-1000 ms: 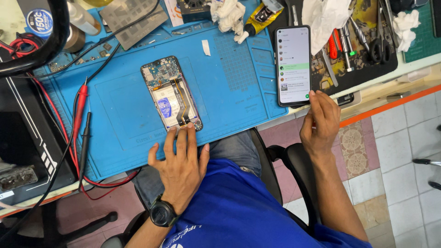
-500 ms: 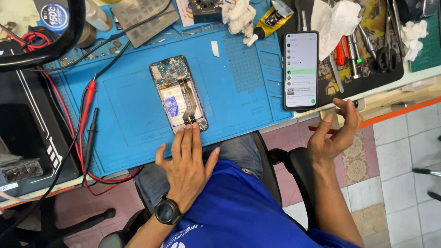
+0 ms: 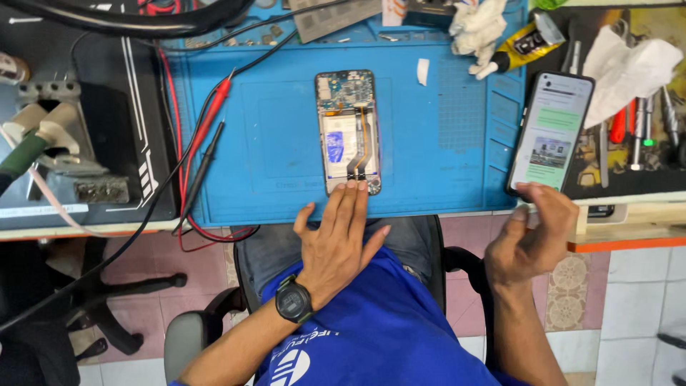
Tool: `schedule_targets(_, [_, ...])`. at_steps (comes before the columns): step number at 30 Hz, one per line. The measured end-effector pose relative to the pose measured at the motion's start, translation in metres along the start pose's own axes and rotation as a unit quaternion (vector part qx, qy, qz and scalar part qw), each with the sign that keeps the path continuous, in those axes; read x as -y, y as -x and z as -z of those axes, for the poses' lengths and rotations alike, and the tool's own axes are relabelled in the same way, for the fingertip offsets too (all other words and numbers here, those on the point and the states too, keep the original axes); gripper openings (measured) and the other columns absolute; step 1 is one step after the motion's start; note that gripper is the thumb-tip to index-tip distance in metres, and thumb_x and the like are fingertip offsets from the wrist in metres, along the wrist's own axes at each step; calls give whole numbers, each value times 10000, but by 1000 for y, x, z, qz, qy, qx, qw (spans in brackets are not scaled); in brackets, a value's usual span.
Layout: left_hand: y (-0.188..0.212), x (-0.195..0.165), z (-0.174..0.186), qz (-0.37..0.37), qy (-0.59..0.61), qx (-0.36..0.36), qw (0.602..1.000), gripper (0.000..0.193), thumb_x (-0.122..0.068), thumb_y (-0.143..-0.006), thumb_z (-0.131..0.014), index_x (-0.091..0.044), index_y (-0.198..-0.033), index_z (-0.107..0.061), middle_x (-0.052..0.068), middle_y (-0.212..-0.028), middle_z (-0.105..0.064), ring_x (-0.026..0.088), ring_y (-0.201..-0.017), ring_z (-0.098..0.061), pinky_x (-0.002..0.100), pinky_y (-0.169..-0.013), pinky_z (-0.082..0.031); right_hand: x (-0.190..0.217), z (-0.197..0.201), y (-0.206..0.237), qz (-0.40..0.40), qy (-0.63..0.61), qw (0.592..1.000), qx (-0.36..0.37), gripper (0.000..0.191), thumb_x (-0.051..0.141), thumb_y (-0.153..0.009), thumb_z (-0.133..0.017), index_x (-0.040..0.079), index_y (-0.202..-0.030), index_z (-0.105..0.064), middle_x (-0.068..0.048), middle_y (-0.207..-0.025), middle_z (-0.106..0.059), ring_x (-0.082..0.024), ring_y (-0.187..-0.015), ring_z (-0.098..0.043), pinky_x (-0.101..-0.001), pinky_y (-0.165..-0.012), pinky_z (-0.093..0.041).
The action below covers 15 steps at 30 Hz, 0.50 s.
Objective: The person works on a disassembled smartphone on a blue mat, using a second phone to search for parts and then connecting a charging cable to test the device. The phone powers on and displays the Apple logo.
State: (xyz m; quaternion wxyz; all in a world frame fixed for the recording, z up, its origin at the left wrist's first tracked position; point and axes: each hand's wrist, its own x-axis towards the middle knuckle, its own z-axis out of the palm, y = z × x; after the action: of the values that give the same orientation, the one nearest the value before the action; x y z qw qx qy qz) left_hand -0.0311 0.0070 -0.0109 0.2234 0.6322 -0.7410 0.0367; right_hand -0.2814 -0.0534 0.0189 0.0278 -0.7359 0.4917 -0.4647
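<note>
An opened phone (image 3: 348, 131) with its circuit board, battery and orange flex cable exposed lies on the blue work mat (image 3: 271, 143). My left hand (image 3: 337, 241), wearing a black watch, rests flat at the mat's near edge with its fingertips touching the phone's bottom end. A second phone (image 3: 552, 134) with a lit screen lies tilted at the right. My right hand (image 3: 530, 236) hovers just below it, fingers loosely curled, holding nothing.
Red and black multimeter probes (image 3: 207, 136) and their leads lie on the mat's left side. A yellow glue tube (image 3: 525, 44) and a crumpled cloth (image 3: 477, 28) sit at the back. Screwdrivers and tweezers (image 3: 636, 129) lie on the right tray. A black device (image 3: 93, 121) stands left.
The view has shifted right. My right hand has left the lit phone's lower edge and drawn back below it with fingers curled. My left hand stays at the opened phone's bottom end.
</note>
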Motion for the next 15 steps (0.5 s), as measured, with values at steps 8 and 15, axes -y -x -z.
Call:
schedule_targets(8, [2,18,2,-25,-8,-7,1000,553,-412,-1016,-670,-56,-1435,-614,75,-1452,-604,169,-1392,-515,470,-1138,-249,48,-74,-23,145,-37,952,267,504,-67,-770,-695,44,-1261,-686,-150,-1307,-624,-369,-1215,-561,-453,-1031,-493])
schedule_targets(15, [12,34,1,-48,60,-26,997,497,-277,-987,-700,-2,-1394,-625,121,-1478,-569,243,-1389,-546,452,-1163,-382,56,-86,-29,183,-5,933,309,521,-5,-767,-718,132,-1269,-702,-128,-1345,-597,-372,-1268,-535,-486,-1013,-452])
